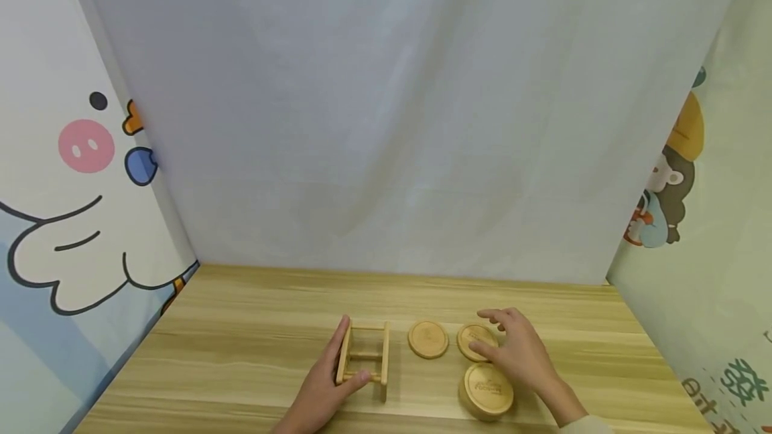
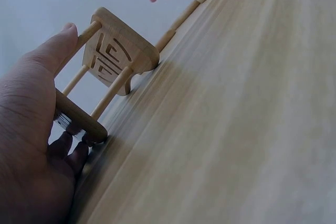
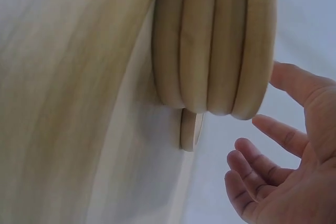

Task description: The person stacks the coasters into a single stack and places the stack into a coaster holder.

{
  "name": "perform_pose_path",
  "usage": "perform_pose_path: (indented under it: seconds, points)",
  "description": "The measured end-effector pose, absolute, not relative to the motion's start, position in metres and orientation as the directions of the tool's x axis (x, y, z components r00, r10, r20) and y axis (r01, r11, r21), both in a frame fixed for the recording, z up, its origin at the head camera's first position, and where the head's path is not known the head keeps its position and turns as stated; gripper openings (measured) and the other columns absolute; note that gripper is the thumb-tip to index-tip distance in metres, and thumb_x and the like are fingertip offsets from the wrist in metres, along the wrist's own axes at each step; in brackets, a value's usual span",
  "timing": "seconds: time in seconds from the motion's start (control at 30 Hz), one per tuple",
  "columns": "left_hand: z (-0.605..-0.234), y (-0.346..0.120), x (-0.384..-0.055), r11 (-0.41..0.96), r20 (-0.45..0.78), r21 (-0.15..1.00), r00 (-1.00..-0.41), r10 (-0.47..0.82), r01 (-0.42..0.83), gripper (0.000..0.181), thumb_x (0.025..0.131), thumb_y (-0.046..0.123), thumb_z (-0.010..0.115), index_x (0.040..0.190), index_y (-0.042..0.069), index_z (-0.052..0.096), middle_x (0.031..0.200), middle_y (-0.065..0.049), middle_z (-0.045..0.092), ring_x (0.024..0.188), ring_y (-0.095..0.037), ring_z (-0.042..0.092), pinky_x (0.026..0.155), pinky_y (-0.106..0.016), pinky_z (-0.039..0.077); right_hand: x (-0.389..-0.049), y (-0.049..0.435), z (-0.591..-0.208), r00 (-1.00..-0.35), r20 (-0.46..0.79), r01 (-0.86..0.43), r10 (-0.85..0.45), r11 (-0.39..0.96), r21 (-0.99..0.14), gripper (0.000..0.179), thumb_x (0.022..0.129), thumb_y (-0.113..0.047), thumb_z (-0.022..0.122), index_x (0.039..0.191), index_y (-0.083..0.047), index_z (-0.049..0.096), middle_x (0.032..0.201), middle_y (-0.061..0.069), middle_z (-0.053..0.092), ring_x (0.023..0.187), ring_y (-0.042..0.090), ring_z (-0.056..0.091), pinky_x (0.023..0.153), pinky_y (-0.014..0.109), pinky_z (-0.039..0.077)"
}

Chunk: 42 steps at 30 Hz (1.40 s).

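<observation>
A small wooden coaster rack (image 1: 385, 357) stands on the table, its two slotted side panels joined by round rods. My left hand (image 1: 322, 387) grips its left side, thumb over a rod and fingers around the outer panel (image 2: 79, 116). To the right of the rack lie two round wooden coasters, a left one (image 1: 428, 340) and a right one (image 1: 472, 335). Nearer me is a stack of several coasters (image 1: 486, 390) with lettering on top. Over the right coaster and beside the stack hovers my right hand (image 1: 523, 350), fingers loosely spread and holding nothing.
The wood-grain table (image 1: 253, 327) ends at a pale hanging cloth (image 1: 386, 153) behind. Printed cartoon panels flank it, one on the left (image 1: 36, 119) and one on the right (image 1: 724, 253).
</observation>
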<state>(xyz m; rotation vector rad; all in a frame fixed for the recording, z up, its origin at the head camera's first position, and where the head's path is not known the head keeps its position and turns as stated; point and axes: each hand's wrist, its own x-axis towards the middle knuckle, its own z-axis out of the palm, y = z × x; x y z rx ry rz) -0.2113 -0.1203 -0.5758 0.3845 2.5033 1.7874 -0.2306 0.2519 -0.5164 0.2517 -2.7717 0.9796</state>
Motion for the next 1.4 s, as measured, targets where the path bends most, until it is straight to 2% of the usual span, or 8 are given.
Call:
perform_pose_path:
  seconds: [0.3, 0.47, 0.7, 0.93, 1.13, 1.4]
  points:
    - [-0.580, -0.118, -0.209, 0.284, 0.107, 0.943, -0.967, 0.232, 0.172, 0.102, 0.105, 0.036, 0.080, 0.181, 0.024, 0.012, 0.184, -0.019, 0.015, 0.160, -0.052, 0.034, 0.123, -0.069, 0.038, -0.234, 0.260, -0.524, -0.974, 0.188, -0.215, -0.124, 0.754, -0.621, 0.058, 0.091, -0.029, 0.095, 0.139, -0.004, 0.075, 0.124, 0.014, 0.070, 0.112, 0.035, 0.067, 0.090, 0.054, 0.059]
    - [-0.581, -0.121, -0.210, 0.301, 0.110, 0.937, -0.969, 0.222, 0.176, 0.103, 0.104, 0.037, 0.081, 0.181, 0.025, 0.013, 0.182, -0.022, 0.020, 0.158, -0.053, 0.039, 0.121, -0.069, 0.041, -0.238, 0.264, -0.529, -0.974, 0.185, -0.222, -0.134, 0.746, -0.628, 0.059, 0.091, -0.030, 0.095, 0.139, -0.003, 0.074, 0.124, 0.014, 0.070, 0.113, 0.035, 0.067, 0.092, 0.056, 0.059]
    - [-0.582, -0.126, -0.211, 0.300, 0.099, 0.940, -0.973, 0.210, 0.161, 0.104, 0.105, 0.038, 0.081, 0.181, 0.026, 0.012, 0.183, -0.018, 0.016, 0.160, -0.051, 0.035, 0.124, -0.069, 0.037, -0.245, 0.264, -0.534, -0.978, 0.162, -0.209, -0.135, 0.716, -0.666, 0.062, 0.088, -0.027, 0.098, 0.140, -0.002, 0.074, 0.125, 0.016, 0.070, 0.112, 0.034, 0.068, 0.093, 0.055, 0.060]
    - [-0.578, -0.123, -0.212, 0.279, 0.095, 0.947, -0.967, 0.235, 0.161, 0.103, 0.106, 0.035, 0.080, 0.181, 0.026, 0.010, 0.182, -0.022, 0.019, 0.156, -0.050, 0.044, 0.119, -0.063, 0.046, -0.247, 0.264, -0.535, -0.978, 0.152, -0.206, -0.140, 0.706, -0.677, 0.060, 0.089, -0.027, 0.097, 0.139, -0.002, 0.075, 0.120, 0.014, 0.070, 0.108, 0.032, 0.068, 0.092, 0.056, 0.060]
    - [-0.574, -0.121, -0.212, 0.256, 0.107, 0.952, -0.966, 0.236, 0.168, 0.102, 0.106, 0.030, 0.080, 0.181, 0.026, 0.011, 0.182, -0.024, 0.018, 0.154, -0.050, 0.047, 0.117, -0.061, 0.049, -0.251, 0.263, -0.535, -0.978, 0.132, -0.209, -0.164, 0.702, -0.681, 0.061, 0.090, -0.028, 0.097, 0.140, -0.001, 0.074, 0.122, 0.014, 0.070, 0.109, 0.031, 0.067, 0.094, 0.057, 0.059]
    - [-0.575, -0.120, -0.213, 0.268, 0.106, 0.948, -0.966, 0.237, 0.170, 0.103, 0.106, 0.033, 0.080, 0.181, 0.025, 0.010, 0.182, -0.022, 0.018, 0.156, -0.049, 0.044, 0.119, -0.060, 0.047, -0.259, 0.265, -0.538, -0.978, 0.108, -0.203, -0.180, 0.677, -0.707, 0.064, 0.088, -0.027, 0.098, 0.141, 0.000, 0.073, 0.123, 0.015, 0.068, 0.102, 0.025, 0.060, 0.089, 0.048, 0.054]
